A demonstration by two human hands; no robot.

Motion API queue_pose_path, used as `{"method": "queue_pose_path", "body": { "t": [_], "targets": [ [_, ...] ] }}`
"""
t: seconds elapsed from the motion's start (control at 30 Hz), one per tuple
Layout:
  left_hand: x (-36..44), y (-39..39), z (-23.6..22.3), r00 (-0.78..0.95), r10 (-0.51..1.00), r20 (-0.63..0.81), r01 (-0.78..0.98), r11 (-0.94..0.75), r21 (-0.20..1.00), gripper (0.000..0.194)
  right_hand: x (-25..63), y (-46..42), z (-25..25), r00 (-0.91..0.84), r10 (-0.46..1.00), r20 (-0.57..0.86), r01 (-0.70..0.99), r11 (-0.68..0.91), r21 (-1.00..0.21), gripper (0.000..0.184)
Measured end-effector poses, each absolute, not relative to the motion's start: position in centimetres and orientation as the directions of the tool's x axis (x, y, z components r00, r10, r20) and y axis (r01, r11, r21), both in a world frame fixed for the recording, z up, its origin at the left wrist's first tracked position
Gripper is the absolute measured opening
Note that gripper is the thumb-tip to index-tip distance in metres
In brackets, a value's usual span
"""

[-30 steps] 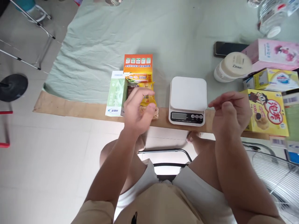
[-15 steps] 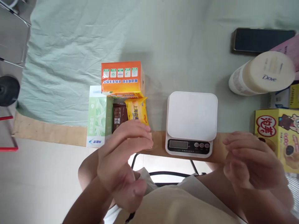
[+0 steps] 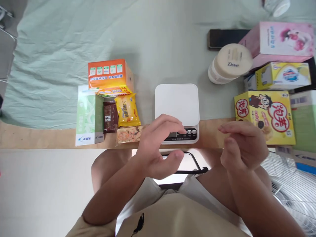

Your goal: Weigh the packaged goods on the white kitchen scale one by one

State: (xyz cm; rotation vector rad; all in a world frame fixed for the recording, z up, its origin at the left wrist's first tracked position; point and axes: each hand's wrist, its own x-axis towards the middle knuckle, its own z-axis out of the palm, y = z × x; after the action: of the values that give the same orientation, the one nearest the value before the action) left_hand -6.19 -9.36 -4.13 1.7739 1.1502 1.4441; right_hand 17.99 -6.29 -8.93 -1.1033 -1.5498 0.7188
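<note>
A white digital kitchen scale point(image 3: 176, 102) stands at the front edge of the table with nothing on its platform. My left hand point(image 3: 159, 148) is open over the scale's front left, hiding part of its display. Its index fingertip is by the leftmost button; whether it touches cannot be told. My right hand point(image 3: 243, 144) holds nothing and is loosely curled, thumb apart from the fingers, in front of a yellow snack box point(image 3: 269, 115). Left of the scale sit a yellow soap packet point(image 3: 127, 110), a dark brown packet point(image 3: 110, 117) and a clear-wrapped bar point(image 3: 128, 135).
An orange box point(image 3: 108, 74) and a green-white box point(image 3: 86, 118) flank the packets. At right are a Dove jar point(image 3: 233, 61), a phone point(image 3: 222, 38), a pink box point(image 3: 286, 41), a yellow-white box point(image 3: 288, 74) and a green box point(image 3: 306, 128). A wire fan guard point(image 3: 291, 197) is below.
My left hand has moved right, from beside the packets to over the front of the scale. My right hand stays right of the scale. The camera view has shifted.
</note>
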Motion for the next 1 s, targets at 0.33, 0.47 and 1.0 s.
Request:
{"method": "queue_pose_path", "body": {
  "t": [0.33,0.47,1.0],
  "targets": [
    [-5.1,-7.7,-3.7,-0.115,0.840,0.530,0.294,-0.481,0.826,0.036,16.8,-4.3,-7.4,-0.190,0.866,0.463,0.373,0.500,-0.782,0.040],
    [-6.0,-6.7,-3.0,-0.158,0.857,0.490,0.405,-0.397,0.824,0.044,16.1,-2.3,-7.5,-0.267,0.800,0.537,0.362,0.600,-0.713,0.035],
    [-1.5,-7.1,-4.8,0.148,0.906,0.397,-0.059,-0.393,0.918,0.049,20.4,-4.6,-6.5,-0.095,0.811,0.578,0.682,0.476,-0.555,0.027]
  ]
}}
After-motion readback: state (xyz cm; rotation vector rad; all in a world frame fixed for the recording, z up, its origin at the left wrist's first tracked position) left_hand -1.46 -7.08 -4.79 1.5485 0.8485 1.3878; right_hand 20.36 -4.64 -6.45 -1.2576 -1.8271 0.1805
